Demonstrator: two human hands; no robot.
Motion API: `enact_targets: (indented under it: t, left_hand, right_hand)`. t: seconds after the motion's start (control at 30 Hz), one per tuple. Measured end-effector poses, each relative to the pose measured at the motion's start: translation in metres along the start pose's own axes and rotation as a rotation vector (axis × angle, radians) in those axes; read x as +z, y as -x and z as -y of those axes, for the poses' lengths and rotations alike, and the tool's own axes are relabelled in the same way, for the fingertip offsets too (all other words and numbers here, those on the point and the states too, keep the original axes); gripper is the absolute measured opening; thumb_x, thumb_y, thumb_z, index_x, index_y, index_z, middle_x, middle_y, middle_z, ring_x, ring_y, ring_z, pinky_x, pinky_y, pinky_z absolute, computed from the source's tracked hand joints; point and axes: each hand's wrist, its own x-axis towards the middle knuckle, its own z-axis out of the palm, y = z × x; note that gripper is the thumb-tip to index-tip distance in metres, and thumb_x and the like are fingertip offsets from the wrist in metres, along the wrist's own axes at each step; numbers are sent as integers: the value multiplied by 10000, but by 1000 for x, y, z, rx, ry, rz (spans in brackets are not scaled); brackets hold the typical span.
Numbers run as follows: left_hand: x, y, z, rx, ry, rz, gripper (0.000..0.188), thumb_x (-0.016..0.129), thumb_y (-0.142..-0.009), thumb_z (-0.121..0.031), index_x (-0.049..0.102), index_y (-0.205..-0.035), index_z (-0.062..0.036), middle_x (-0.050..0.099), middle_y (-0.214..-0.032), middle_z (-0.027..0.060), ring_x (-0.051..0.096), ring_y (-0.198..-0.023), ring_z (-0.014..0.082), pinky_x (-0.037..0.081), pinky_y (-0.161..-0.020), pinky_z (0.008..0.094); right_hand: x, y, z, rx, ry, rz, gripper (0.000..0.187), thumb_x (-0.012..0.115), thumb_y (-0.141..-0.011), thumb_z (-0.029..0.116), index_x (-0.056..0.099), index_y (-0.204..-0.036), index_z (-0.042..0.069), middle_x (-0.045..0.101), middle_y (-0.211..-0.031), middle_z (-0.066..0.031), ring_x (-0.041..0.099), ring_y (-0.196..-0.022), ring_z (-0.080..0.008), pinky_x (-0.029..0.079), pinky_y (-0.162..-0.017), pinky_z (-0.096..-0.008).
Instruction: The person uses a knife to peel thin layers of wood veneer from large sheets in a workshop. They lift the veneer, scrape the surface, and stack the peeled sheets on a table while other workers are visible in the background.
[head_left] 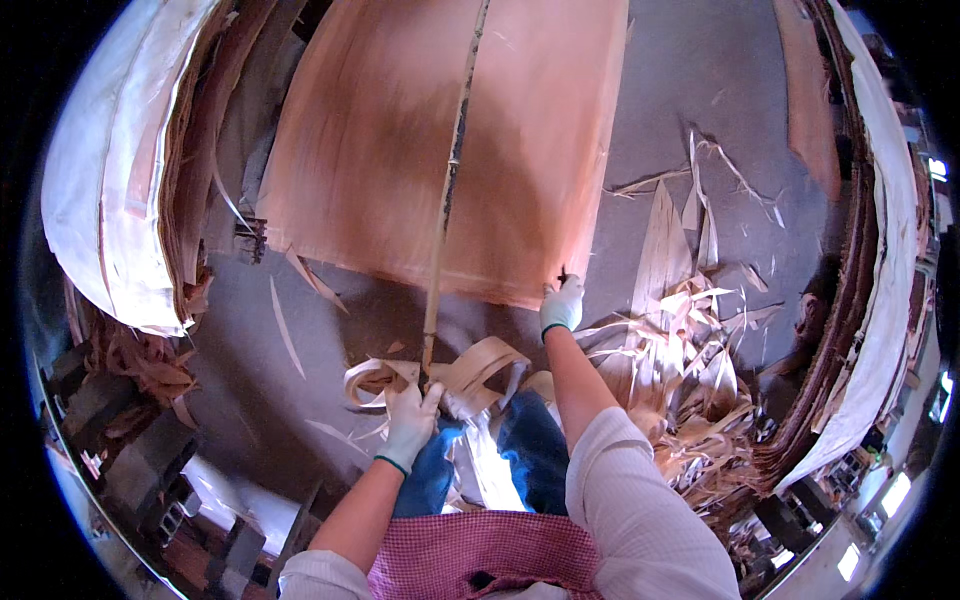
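My left hand [408, 425], in a white glove, is closed around the near end of a long thin bamboo pole [447, 200]. The pole runs away from me across a large reddish wood veneer sheet [400, 170]. My right hand [562, 305], also gloved, is closed at the sheet's near right corner. From its fingers sticks a small dark tool [564, 277], whose kind I cannot make out. A curled pale veneer strip [490, 362] lies by my left hand, in front of my legs.
A tall stack of veneer sheets [130, 190] stands at the left, another stack [868, 250] at the right. Torn veneer scraps [690, 360] are heaped on the right side of the grey floor [690, 60]. More brown scraps [140, 355] lie below the left stack.
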Motion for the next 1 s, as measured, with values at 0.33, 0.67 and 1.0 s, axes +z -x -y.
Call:
enact_targets:
  t: [0.33, 0.67, 1.0]
  left_hand:
    - [0, -15, -10, -31, 67, 35, 362, 552, -937, -363, 532, -834, -16, 507, -600, 27, 518, -442, 125, 435, -411, 291]
    - [3, -14, -23, -135, -193, 99, 471, 513, -931, -414, 567, -897, 52, 635, -850, 263, 621, -771, 414, 472, -720, 478]
    - [1, 69, 4, 302, -518, -297, 364, 444, -946, -313, 534, -1039, 28, 606, -894, 296, 597, -869, 453, 408, -869, 537]
  right_hand:
    - [28, -23, -27, -84, -120, 171, 370, 688, -779, 242, 647, -1059, 3, 672, -954, -226, 653, -904, -350, 502, -790, -423]
    - [-38, -2, -30, -154, -201, -19, 192, 594, -802, 170, 596, -895, 2, 636, -797, -239, 620, -759, -427, 476, -666, -476]
    - [-280, 150, 135, -634, -198, 119, 269, 591, -791, 126, 606, -1055, 78, 552, -1213, -192, 587, -1028, -384, 492, -845, -438]
